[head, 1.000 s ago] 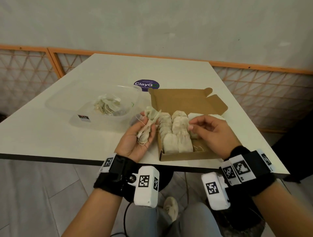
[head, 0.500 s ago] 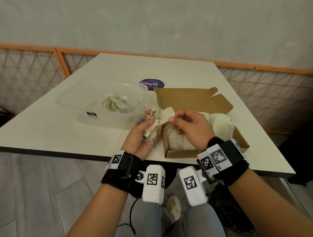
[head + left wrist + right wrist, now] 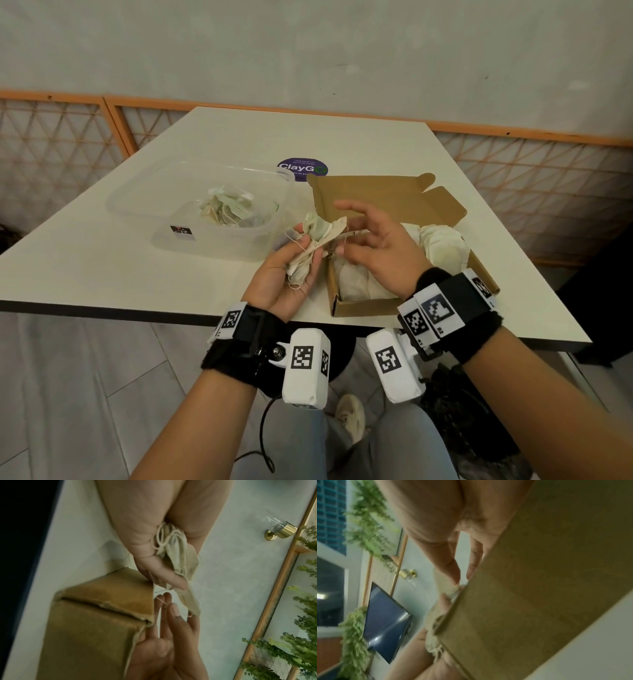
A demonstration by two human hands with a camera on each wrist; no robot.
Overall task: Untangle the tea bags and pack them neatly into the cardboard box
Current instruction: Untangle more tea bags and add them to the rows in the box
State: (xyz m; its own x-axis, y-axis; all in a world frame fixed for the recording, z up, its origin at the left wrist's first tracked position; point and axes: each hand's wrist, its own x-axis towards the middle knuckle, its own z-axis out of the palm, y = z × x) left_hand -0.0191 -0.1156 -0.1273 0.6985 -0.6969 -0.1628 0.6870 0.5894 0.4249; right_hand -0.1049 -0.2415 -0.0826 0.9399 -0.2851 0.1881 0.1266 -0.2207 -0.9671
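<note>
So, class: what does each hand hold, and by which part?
Left hand grips the tangled bundle of pale paper tea bags around its middle. Right hand pinches a thin string from it.

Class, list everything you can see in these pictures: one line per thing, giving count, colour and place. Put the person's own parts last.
Table: one, white, under everything.
Box: one, brown cardboard, open, on the table's right.
Packed tea bags: several, off-white, in the box.
Tub: one, clear plastic, left of the box.
Loose tea bags: a pile, pale, in the tub.
Sticker: one, purple, behind the box.
Tangled tea bags: a bunch, cream, in the left hand.
Left hand: grips the bunch.
Right hand: fingers pick at the bunch's strings.
</note>
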